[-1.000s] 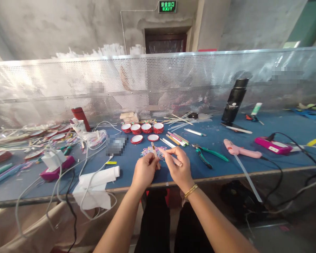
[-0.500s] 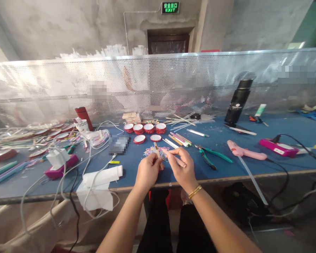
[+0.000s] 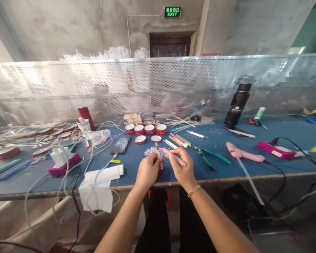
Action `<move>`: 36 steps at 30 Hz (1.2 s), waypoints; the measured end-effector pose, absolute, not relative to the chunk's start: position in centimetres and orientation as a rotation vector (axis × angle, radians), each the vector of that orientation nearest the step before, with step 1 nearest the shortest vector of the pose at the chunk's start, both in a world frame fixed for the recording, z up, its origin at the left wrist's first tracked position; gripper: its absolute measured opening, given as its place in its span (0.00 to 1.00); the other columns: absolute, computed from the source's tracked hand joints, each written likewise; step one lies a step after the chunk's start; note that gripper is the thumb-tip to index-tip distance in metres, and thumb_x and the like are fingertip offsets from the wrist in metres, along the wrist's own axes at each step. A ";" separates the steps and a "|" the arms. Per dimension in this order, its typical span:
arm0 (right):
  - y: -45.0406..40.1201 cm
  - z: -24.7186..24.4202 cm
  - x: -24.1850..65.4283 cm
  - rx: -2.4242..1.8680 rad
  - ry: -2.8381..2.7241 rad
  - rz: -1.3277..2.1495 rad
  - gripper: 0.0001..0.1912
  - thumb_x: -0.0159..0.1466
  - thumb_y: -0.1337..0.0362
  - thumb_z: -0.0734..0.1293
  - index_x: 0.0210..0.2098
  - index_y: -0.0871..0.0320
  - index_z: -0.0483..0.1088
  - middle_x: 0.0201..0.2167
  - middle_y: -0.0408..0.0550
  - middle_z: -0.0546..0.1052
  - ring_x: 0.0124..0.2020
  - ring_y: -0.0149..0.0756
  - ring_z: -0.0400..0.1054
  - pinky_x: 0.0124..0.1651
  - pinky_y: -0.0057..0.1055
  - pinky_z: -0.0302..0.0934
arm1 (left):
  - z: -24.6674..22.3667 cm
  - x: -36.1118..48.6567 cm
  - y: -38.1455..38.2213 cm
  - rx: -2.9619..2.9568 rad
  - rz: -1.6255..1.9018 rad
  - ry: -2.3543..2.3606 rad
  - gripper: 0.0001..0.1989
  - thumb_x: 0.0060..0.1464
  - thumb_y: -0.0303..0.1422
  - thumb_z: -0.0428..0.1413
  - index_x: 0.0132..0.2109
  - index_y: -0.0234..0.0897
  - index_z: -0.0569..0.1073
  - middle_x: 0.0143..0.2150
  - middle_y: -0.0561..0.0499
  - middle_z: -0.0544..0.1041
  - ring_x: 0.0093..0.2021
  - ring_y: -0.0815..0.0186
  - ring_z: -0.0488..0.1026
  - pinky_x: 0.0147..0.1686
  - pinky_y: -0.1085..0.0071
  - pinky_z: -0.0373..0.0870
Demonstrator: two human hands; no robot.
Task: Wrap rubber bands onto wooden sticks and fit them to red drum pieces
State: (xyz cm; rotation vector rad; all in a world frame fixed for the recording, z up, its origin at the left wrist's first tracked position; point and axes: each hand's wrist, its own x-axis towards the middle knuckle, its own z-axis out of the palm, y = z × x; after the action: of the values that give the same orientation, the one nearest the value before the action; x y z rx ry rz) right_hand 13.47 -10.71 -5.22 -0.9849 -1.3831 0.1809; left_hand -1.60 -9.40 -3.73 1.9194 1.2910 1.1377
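Note:
My left hand (image 3: 149,170) is closed around a flat wooden craft stick (image 3: 157,148), which stands up out of the pinch between thumb and fingers. Close beside it, my right hand (image 3: 183,165) grips a pale pink pen-like stick (image 3: 183,162), its front end pointing at the craft stick. Whether the two touch, I cannot tell. Just behind the hands lies a pile of small pastel loops (image 3: 149,151), partly covered by them. Beyond this are two red-rimmed white discs (image 3: 140,140) and stacks of similar discs (image 3: 149,129).
Green-handled pliers (image 3: 213,154), a pink glue gun (image 3: 243,154) and a magenta power strip (image 3: 276,150) lie to the right. A black bottle (image 3: 238,105) stands behind. Left are a white roll (image 3: 105,174), cables and another magenta strip (image 3: 64,166). Markers (image 3: 183,140) lie mid-table.
The camera view has tilted up slightly, so the background sits lower in the picture. Both hands keep nearly the same pose and the same hold on the two sticks.

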 end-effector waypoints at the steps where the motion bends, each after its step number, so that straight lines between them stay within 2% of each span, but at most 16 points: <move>1: -10.7 -5.2 13.5 -0.982 -1.380 0.181 0.09 0.68 0.57 0.66 0.33 0.54 0.72 0.31 0.44 0.77 0.36 0.38 0.72 0.41 0.36 0.64 | -3.7 -1.6 -9.4 1.918 1.138 1.294 0.15 0.62 0.37 0.52 0.27 0.41 0.70 0.25 0.55 0.77 0.26 0.66 0.71 0.30 0.72 0.61; 18: -11.0 -4.9 13.4 -0.972 -1.341 0.176 0.11 0.69 0.55 0.66 0.34 0.54 0.73 0.30 0.45 0.78 0.34 0.37 0.72 0.40 0.37 0.66 | -3.6 -1.6 -9.3 1.927 1.119 1.321 0.15 0.61 0.37 0.53 0.27 0.40 0.73 0.27 0.54 0.79 0.29 0.66 0.72 0.32 0.72 0.62; 36: -10.9 -4.8 13.4 -0.946 -1.345 0.176 0.11 0.68 0.55 0.66 0.33 0.53 0.71 0.30 0.45 0.77 0.35 0.38 0.72 0.41 0.37 0.66 | -3.6 -1.5 -9.3 1.925 1.095 1.378 0.13 0.62 0.37 0.53 0.29 0.42 0.74 0.27 0.54 0.81 0.27 0.64 0.73 0.31 0.72 0.63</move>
State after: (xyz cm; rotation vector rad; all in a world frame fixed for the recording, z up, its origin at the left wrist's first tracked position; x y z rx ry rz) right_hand 13.39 -10.87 -4.84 -0.9458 -1.3448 0.1761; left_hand -1.51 -9.26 -3.57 1.9251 1.3781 1.0945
